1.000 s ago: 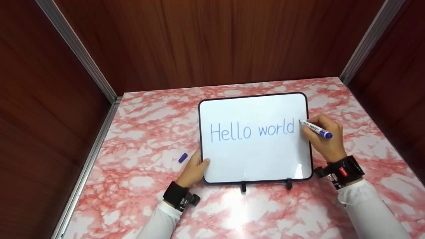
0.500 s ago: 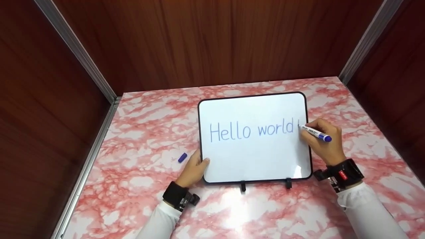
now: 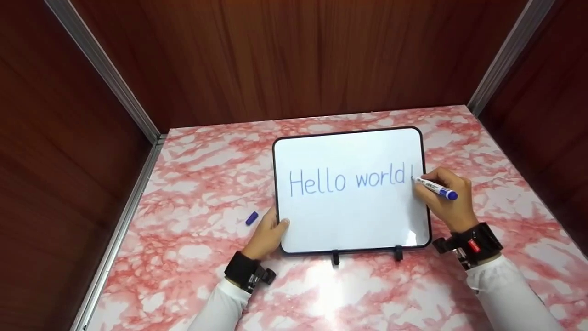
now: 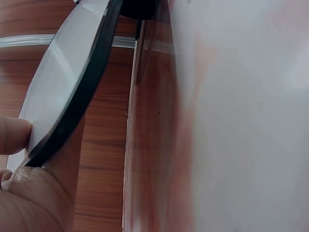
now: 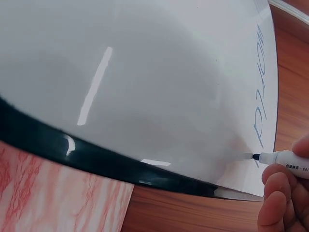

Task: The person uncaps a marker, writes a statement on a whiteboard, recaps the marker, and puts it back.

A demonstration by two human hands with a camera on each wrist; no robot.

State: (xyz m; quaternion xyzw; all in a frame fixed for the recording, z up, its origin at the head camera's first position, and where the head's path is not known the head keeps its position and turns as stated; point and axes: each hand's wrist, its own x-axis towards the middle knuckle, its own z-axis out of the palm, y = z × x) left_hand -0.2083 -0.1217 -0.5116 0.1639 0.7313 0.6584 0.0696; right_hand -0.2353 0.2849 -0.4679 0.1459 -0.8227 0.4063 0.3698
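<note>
A whiteboard (image 3: pixel 349 216) with a black frame stands tilted on the table and bears "Hello world" in blue, with a short upright stroke after it. My left hand (image 3: pixel 266 235) grips its lower left edge, the thumb on the front face and the fingers behind, mostly hidden. In the left wrist view the thumb (image 4: pixel 14 135) lies on the white surface. My right hand (image 3: pixel 448 197) pinches a white marker (image 3: pixel 434 186) with a blue end. In the right wrist view the marker's dark tip (image 5: pixel 256 156) touches the board near its right edge.
A blue marker cap (image 3: pixel 251 218) lies on the table left of the board. Two black feet (image 3: pixel 336 257) hold the board's lower edge. The red-and-white marbled table (image 3: pixel 197 276) is bounded by dark wooden walls (image 3: pixel 294 59) with metal corner strips.
My right hand has moved the marker slightly down along the board, and a short vertical blue stroke now shows after "world". The left hand keeps its hold on the edge.
</note>
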